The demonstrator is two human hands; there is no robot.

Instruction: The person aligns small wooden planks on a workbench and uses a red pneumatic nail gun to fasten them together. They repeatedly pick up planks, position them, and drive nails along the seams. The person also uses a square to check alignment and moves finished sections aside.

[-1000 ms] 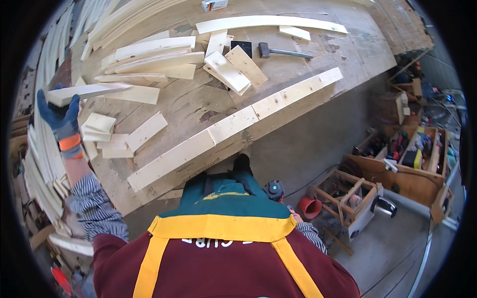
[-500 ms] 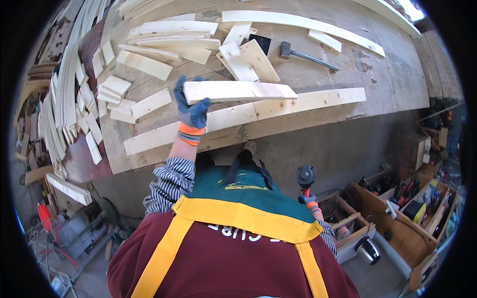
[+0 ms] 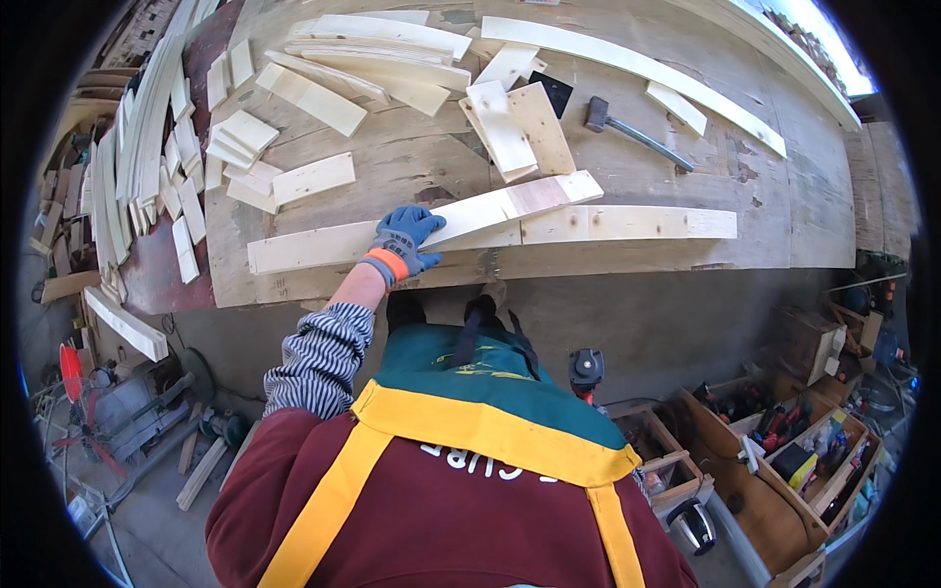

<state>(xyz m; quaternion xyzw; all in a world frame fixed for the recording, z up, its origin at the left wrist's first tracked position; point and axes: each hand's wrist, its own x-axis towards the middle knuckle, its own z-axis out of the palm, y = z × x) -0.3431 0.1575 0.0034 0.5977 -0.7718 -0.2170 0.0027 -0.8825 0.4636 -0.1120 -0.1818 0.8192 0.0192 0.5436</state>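
Note:
My left hand (image 3: 405, 240), in a blue glove with an orange and grey cuff, is closed on the near left end of a short pale wooden board (image 3: 510, 202). That board slants across a long wooden plank (image 3: 627, 224) near the table's front edge, its right end pointing away from me. My right hand is hidden behind the apron. Just past the apron's right side, a power tool with a round black head (image 3: 586, 367) and a bit of red handle shows at waist height. Its exact kind cannot be made out.
The worn plywood table (image 3: 431, 162) carries several stacked slats (image 3: 382, 64), short offcuts (image 3: 314, 179), crossed boards (image 3: 502, 127) and a hammer (image 3: 637, 135). Long strips (image 3: 113, 196) lie at the left. On the right, wooden tool boxes (image 3: 765, 495) stand on the floor; a red-bladed fan (image 3: 74, 377) is at lower left.
The short board has come down and tilted, with its right end farther away. My left hand now grips it from above. My right hand has gone out of sight behind the apron.

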